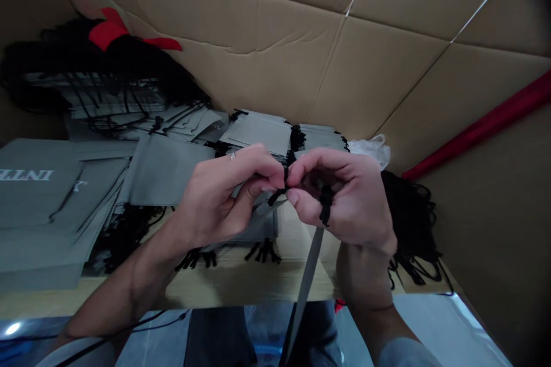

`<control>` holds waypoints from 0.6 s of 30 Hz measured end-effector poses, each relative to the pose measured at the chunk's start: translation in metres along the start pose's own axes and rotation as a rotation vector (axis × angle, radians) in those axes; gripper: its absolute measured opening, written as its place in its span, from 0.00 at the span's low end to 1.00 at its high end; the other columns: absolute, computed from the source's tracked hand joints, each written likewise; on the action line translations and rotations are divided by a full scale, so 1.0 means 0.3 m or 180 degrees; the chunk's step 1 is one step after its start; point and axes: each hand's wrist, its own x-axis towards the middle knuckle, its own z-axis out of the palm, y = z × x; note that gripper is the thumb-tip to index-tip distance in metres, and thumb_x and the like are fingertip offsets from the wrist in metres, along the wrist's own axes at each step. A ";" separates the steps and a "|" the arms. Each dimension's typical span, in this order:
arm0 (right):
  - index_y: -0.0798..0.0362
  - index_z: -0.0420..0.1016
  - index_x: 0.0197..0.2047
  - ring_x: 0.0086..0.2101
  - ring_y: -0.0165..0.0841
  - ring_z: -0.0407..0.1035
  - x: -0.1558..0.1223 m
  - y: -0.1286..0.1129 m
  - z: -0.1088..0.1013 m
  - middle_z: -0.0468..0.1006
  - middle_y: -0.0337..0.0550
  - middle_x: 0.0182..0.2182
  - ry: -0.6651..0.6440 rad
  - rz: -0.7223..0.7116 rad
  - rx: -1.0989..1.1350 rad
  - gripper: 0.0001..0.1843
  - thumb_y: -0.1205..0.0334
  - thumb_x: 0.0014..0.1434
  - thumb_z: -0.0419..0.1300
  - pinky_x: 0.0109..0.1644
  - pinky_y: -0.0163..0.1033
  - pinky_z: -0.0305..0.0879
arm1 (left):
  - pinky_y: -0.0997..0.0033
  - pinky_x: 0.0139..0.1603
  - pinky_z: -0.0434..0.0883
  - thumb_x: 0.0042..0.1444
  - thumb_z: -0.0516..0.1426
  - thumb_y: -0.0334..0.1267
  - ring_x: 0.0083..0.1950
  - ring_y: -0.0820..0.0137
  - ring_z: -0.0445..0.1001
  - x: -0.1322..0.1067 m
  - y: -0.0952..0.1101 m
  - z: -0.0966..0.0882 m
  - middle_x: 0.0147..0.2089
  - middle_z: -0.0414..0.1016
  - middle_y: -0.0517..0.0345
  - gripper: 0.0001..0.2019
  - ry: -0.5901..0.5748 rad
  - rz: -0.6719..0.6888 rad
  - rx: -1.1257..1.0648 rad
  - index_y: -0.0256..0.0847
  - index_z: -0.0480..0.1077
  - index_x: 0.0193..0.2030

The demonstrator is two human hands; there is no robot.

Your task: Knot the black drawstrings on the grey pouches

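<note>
The black drawcord (284, 182) is pinched at the fingertips of both hands, the thumb and forefinger of the left hand (219, 198) and of the right hand (346, 198) being closed on it, with the two grips held almost touching. A loop of cord (326, 205) is carried across the fingers of the right hand, though how it is wound cannot be told from this view. Below the grip, a narrow grey fabric pouch (310, 266), apparently seen edge-on, is hung with its long axis running downward toward the person's lap, closer to the right hand than the left. A ring (232, 155) is worn on the left hand. Beyond the hands, grey pouches (253, 135) are laid in overlapping stacks on a tan tabletop (241, 284), and white lettering (26, 175) is printed on those at the left. Tangled black cords (411, 212) are heaped at the right, near a crumpled clear plastic bag (370, 150). A cardboard wall (258, 51) rises behind, with a red ribbon (105, 34) near its left side.
</note>
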 end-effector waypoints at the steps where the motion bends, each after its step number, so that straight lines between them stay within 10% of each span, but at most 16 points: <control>1: 0.53 0.83 0.33 0.23 0.23 0.65 0.003 -0.002 0.003 0.80 0.33 0.26 0.0000 0.0030 0.0095 0.10 0.77 0.50 0.72 0.23 0.28 0.63 | 0.65 0.38 0.74 0.73 0.60 0.23 0.38 0.69 0.78 0.000 0.000 0.001 0.38 0.76 0.59 0.11 0.0016 0.0006 -0.0065 0.45 0.75 0.50; 10: 0.52 0.84 0.33 0.24 0.24 0.72 -0.001 -0.009 0.005 0.82 0.35 0.27 0.0083 -0.0051 0.0163 0.09 0.75 0.50 0.73 0.25 0.27 0.69 | 0.64 0.37 0.76 0.74 0.61 0.25 0.36 0.69 0.78 0.015 0.014 0.005 0.38 0.79 0.58 0.08 0.0113 -0.0019 -0.0280 0.44 0.76 0.49; 18: 0.48 0.85 0.35 0.25 0.25 0.70 -0.030 -0.036 0.007 0.82 0.32 0.27 0.0567 -0.0155 -0.0689 0.10 0.74 0.55 0.72 0.25 0.32 0.66 | 0.56 0.53 0.87 0.75 0.62 0.24 0.51 0.58 0.88 -0.007 0.070 -0.014 0.52 0.88 0.47 0.13 -0.0081 0.0618 0.1197 0.41 0.79 0.60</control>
